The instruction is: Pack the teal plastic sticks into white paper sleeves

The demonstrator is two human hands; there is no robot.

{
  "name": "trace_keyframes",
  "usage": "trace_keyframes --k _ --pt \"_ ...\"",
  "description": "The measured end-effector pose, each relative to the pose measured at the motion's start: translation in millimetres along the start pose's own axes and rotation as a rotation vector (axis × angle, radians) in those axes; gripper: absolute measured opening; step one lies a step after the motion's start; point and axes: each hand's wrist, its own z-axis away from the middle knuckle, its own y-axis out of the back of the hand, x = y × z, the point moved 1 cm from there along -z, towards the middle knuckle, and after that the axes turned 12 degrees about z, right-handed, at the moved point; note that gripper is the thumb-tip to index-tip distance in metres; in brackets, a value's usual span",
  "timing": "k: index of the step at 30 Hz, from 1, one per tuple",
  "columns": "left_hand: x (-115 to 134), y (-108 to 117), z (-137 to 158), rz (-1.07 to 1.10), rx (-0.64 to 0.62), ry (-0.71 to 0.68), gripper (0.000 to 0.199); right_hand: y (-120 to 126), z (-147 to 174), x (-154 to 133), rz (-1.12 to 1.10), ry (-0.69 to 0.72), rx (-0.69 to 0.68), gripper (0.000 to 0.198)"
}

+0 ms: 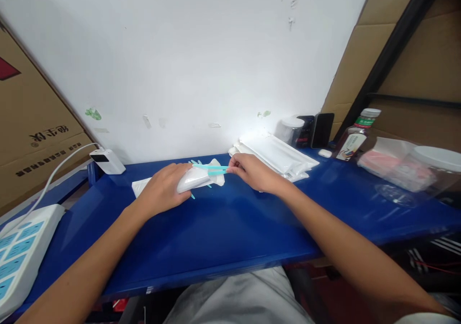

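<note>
My left hand is wrapped over a long white plastic packet, holding it just above the blue table. The packet's crumpled end points right. Thumb and fingers of my right hand pinch the tips of thin turquoise plastic sticks at that end. How far the sticks reach inside the packet is hidden by the film and my left hand. More turquoise tips poke out below and behind the packet. Just right of my right hand lies a stack of flat white packets.
The blue table meets a white wall. At right are a clear jar, phones, a dark bottle and a white-lidded container. A power strip and a white cabled device stand left.
</note>
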Motion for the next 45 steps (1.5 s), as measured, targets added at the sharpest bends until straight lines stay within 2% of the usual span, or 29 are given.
trace_keyframes --k 9,15,18,21,24,25,27,29,32,34,36,39,42,45 --pt "-9 9 -1 0.031 0.121 0.129 0.067 17 -2 11 -0.035 -0.059 0.043 0.021" --pt "8 0 0 0.028 0.039 -0.007 0.068 -9 -3 -9 -0.153 0.053 0.125 0.013" --pt "19 -3 -2 0.034 0.068 -0.043 0.067 -24 -3 -28 -0.296 0.074 0.213 0.011" --pt "19 4 -3 0.052 0.203 0.014 0.064 -27 1 -40 -0.313 0.135 0.347 0.018" --pt "9 19 -2 0.093 0.428 0.215 0.060 -24 4 -39 -0.258 0.087 0.527 0.027" --pt "5 24 -1 0.107 0.507 0.296 0.058 -24 4 -37 -0.231 0.067 0.545 0.030" --pt "-2 33 0 0.139 0.652 0.412 0.054 -32 2 -31 -0.154 0.102 0.454 0.033" --pt "-6 37 1 0.181 0.730 0.443 0.056 -47 -2 -27 -0.028 0.214 0.221 0.038" --pt "-9 35 -1 0.249 0.759 0.425 0.061 -75 -6 -22 0.152 0.281 -0.158 0.056" --pt "-9 33 -1 0.273 0.774 0.425 0.061 -88 -9 -19 0.186 0.246 -0.299 0.065" --pt "-10 31 -2 0.276 0.773 0.427 0.061 -95 -12 -17 0.179 0.233 -0.346 0.070" --pt "-10 30 -1 0.256 0.752 0.423 0.062 -94 -15 -20 0.235 0.278 -0.316 0.066" --pt "-9 31 -1 0.248 0.745 0.441 0.062 -85 -15 -25 0.368 0.313 -0.267 0.050" --pt "-8 31 -1 0.250 0.765 0.467 0.059 -75 -11 -25 0.451 0.279 -0.237 0.030"
